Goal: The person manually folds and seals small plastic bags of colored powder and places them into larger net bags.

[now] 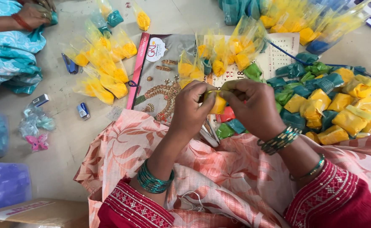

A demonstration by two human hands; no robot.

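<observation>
Fingers of left hand [189, 107] and right hand [253, 105] pinched shut on one small yellow packet [218, 104], held over the lap. Beyond, on the floor: folded yellow and green packets heaped at right [341, 105], too many to count; finished clear pouches [103, 69] at left, a dozen or so. Plenty done, a big heap apparently left. One catalogue [160, 80] underneath.

Pale grey tiled floor [63, 169], evenly lit, soft daylight.
</observation>
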